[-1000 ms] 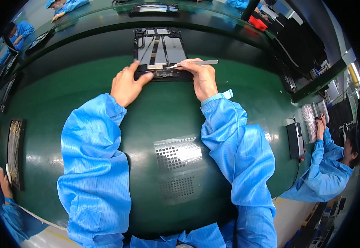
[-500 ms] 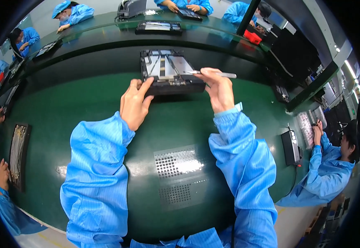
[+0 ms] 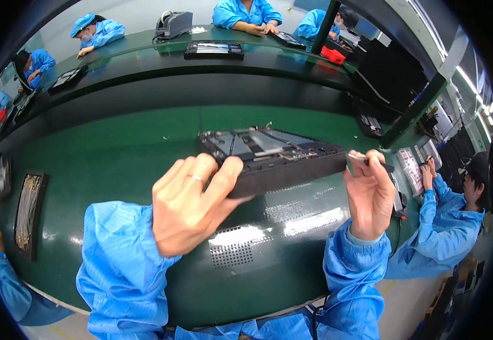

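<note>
My left hand (image 3: 192, 207) is closed on the near left corner of a black tray (image 3: 297, 175), thumb beneath it. An opened flat electronic device (image 3: 269, 144) lies in the tray, with silvery panels, dark ribbon cables and small boards. The tray is tilted and lifted off the table. At its right end, my right hand (image 3: 368, 195) has its fingers bent around slim metal tweezers (image 3: 357, 158), only a short part of which shows. Below the tray, clear sheets with small black square stickers (image 3: 232, 255) lie on the table.
The green table (image 3: 116, 170) carries a long box of thin cables (image 3: 29, 215) at the left. A black shelf (image 3: 201, 79) runs across the back, with another tray (image 3: 213, 50) and a tape dispenser (image 3: 173, 25). Co-workers in blue sit around; one (image 3: 444, 226) is close on the right.
The tray has come nearer and to the right, rising off the table and tilting. Both my hands moved with it. At the left, a co-worker's tray has come into view.
</note>
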Motion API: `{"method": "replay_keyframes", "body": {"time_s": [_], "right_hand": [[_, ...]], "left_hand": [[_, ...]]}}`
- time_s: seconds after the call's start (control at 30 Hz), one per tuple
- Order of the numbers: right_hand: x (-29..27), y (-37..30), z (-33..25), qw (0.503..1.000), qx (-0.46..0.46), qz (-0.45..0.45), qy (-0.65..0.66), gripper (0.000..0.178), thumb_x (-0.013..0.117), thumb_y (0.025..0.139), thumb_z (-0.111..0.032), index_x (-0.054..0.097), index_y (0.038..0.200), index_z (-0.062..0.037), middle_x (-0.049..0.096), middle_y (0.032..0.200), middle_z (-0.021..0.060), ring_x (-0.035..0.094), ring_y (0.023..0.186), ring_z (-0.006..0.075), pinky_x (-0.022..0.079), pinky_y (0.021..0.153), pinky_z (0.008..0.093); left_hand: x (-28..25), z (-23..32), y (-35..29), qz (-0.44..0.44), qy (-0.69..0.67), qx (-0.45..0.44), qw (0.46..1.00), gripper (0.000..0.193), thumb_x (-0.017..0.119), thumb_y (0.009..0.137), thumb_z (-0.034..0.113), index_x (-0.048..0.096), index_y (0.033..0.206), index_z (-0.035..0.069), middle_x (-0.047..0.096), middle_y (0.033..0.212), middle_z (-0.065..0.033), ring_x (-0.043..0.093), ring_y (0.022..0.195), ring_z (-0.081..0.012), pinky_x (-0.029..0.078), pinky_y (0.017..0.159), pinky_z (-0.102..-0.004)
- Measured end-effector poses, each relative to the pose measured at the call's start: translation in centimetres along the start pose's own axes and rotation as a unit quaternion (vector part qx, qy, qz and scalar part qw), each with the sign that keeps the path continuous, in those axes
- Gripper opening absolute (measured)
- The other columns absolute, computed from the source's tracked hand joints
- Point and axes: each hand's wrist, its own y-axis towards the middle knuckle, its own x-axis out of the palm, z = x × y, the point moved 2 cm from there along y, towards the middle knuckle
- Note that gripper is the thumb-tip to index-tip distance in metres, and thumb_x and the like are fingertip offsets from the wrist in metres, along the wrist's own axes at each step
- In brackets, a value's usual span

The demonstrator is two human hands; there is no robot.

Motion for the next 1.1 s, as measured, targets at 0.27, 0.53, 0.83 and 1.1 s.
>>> {"method": "replay_keyframes", "body": {"time_s": [0.27, 0.53, 0.83, 1.1], "right_hand": [[3.4, -4.4, -1.5, 0.936, -0.26, -0.103, -0.212, 0.015, 0.052, 0.063, 0.0, 0.05, 0.077, 0.0042, 0.059, 0.074, 0.0214, 0.058, 0.072, 0.0309, 0.036, 0.082, 0.0448], [5.2, -4.6, 1.4, 0.948, -0.163, -0.187, -0.199, 0.011, 0.055, 0.064, 0.01, 0.055, 0.075, 0.0083, 0.059, 0.077, 0.021, 0.058, 0.075, 0.029, 0.046, 0.072, 0.0357], [5.4, -4.6, 1.6, 0.937, -0.175, -0.214, -0.212, 0.012, 0.056, 0.065, 0.011, 0.055, 0.076, 0.0081, 0.059, 0.078, 0.0212, 0.058, 0.077, 0.0284, 0.046, 0.072, 0.036], [5.4, -5.0, 1.3, 0.937, -0.176, -0.216, -0.211, 0.013, 0.056, 0.065, 0.011, 0.054, 0.077, 0.0079, 0.058, 0.079, 0.0217, 0.058, 0.077, 0.0282, 0.046, 0.072, 0.0358]], "left_hand": [[-1.5, 3.0, -0.3, -0.016, -0.003, -0.018, 1.0, 0.046, 0.072, 0.048, 0.005, 0.052, 0.09, -0.001, 0.051, 0.075, -0.0124, 0.053, 0.063, -0.0246, 0.045, 0.055, -0.0316], [-1.5, 3.7, -1.1, -0.022, -0.094, -0.026, 0.995, 0.04, 0.07, 0.052, 0.002, 0.052, 0.088, -0.004, 0.055, 0.09, -0.0186, 0.057, 0.079, -0.0298, 0.048, 0.066, -0.0325], [-1.4, 3.5, -1.3, -0.005, -0.091, -0.01, 0.996, 0.04, 0.069, 0.05, 0.005, 0.052, 0.085, -0.005, 0.053, 0.083, -0.0158, 0.056, 0.076, -0.0284, 0.048, 0.065, -0.033], [-1.8, 3.9, -1.1, -0.009, -0.097, -0.017, 0.995, 0.041, 0.071, 0.052, 0.002, 0.052, 0.088, -0.004, 0.056, 0.088, -0.0191, 0.058, 0.08, -0.0296, 0.049, 0.067, -0.0324]]}}
